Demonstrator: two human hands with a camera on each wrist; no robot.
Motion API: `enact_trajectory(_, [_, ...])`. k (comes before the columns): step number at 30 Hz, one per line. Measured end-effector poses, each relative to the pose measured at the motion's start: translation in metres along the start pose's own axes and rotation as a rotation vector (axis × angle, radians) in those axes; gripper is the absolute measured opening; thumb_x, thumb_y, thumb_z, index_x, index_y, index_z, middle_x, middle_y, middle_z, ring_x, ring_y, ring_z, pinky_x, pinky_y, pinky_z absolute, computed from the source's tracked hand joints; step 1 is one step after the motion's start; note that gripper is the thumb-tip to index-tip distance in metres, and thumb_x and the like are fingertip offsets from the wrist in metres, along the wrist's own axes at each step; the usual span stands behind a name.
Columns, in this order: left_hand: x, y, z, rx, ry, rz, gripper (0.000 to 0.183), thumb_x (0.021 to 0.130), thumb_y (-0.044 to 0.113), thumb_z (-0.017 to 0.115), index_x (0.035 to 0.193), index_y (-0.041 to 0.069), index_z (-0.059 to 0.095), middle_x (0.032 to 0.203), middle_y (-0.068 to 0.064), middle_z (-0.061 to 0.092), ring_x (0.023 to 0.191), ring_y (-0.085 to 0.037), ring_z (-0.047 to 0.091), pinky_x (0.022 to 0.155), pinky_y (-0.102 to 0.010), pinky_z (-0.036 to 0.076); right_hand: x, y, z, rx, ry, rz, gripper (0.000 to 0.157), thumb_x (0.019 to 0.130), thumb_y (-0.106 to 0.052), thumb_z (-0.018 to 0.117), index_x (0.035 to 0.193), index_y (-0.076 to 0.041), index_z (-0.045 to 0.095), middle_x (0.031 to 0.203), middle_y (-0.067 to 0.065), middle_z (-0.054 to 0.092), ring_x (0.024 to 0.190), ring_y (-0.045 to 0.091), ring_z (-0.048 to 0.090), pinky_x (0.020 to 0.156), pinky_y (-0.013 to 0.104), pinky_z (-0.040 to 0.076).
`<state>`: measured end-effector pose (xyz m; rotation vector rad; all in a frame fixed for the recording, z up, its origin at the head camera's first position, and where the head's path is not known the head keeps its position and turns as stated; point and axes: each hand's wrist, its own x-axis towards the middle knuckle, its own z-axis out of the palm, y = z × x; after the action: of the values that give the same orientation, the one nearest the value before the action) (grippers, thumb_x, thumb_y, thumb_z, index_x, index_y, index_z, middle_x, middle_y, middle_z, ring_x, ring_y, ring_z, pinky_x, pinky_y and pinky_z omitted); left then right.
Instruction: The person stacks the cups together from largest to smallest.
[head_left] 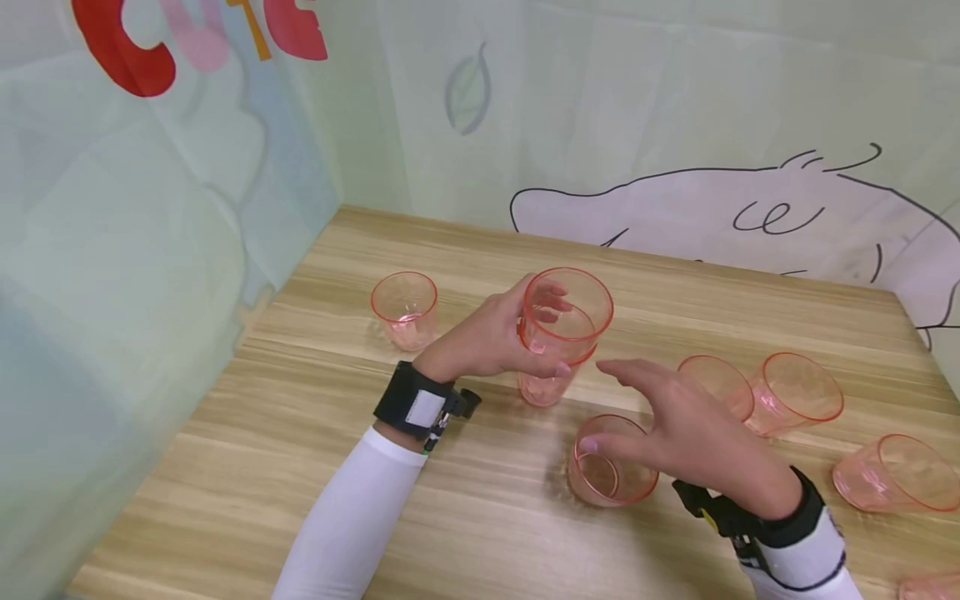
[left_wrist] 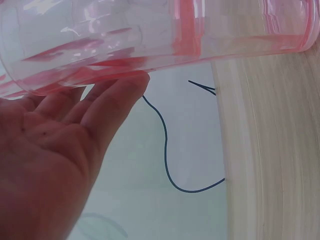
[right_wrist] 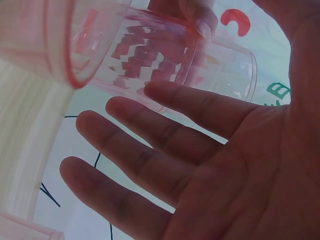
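Note:
Two clear pink-orange plastic cups [head_left: 567, 312] stand one nested in the other, upright near the middle of the wooden table. My left hand [head_left: 483, 337] holds this stack from its left side, thumb in front and fingers round the back. The left wrist view shows the fingers [left_wrist: 112, 107] against the wall of the stacked cups [left_wrist: 160, 37]. My right hand [head_left: 690, 425] is spread, holding nothing, above and beside another upright cup [head_left: 615, 496], partly covering it. In the right wrist view its fingers [right_wrist: 135, 155] are extended close to the cups [right_wrist: 145, 55]; contact is unclear.
A single cup [head_left: 405, 321] stands at the back left. Two cups [head_left: 798, 387] stand close together behind my right hand. Another cup [head_left: 892, 475] is at the right, and a cup [head_left: 930, 587] is cut off at the lower right corner. Printed fabric walls [head_left: 600, 100] border the table [head_left: 465, 533].

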<state>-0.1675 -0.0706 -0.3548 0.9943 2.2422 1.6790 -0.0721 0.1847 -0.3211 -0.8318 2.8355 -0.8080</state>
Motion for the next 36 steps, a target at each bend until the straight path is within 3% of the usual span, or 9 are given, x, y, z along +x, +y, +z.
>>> enact_trajectory(7, [0.000,0.001,0.001,-0.003,-0.005,-0.003,0.080,0.072,0.015,0.093,0.136,0.009,0.047,0.128,-0.002,0.064,0.119,-0.016,0.061,0.093,-0.031,0.054,-0.002,0.000,0.002,-0.007,0.005,-0.012,0.086,0.080,-0.064,0.076,0.140,-0.005,0.057,0.136,0.011,0.061,0.127,0.029,0.057,0.100,0.051,0.049])
enact_trajectory(13, [0.000,-0.001,0.001,-0.014,-0.006,0.001,0.080,0.072,0.014,0.093,0.137,0.009,0.046,0.130,-0.010,0.064,0.119,-0.016,0.061,0.094,-0.034,0.054,-0.003,-0.001,0.002,-0.023,0.001,-0.015,0.087,0.079,-0.065,0.076,0.139,-0.006,0.057,0.136,0.011,0.061,0.126,0.028,0.057,0.100,0.050,0.049])
enact_trajectory(27, [0.002,0.001,-0.003,0.003,-0.005,-0.004,0.079,0.072,0.021,0.093,0.136,0.012,0.047,0.128,0.001,0.064,0.119,-0.013,0.060,0.092,-0.033,0.055,-0.002,-0.010,0.007,-0.030,-0.093,0.057,0.082,0.077,-0.060,0.079,0.141,-0.015,0.056,0.138,0.005,0.057,0.124,0.020,0.056,0.097,0.045,0.050])
enact_trajectory(36, [0.001,0.000,-0.001,-0.008,-0.006,-0.006,0.080,0.072,0.019,0.093,0.137,0.010,0.047,0.128,-0.004,0.065,0.120,-0.017,0.060,0.092,-0.033,0.055,-0.004,-0.011,0.009,-0.048,-0.128,0.053,0.088,0.072,-0.066,0.080,0.139,-0.014,0.057,0.136,0.005,0.059,0.120,0.021,0.059,0.094,0.045,0.052])
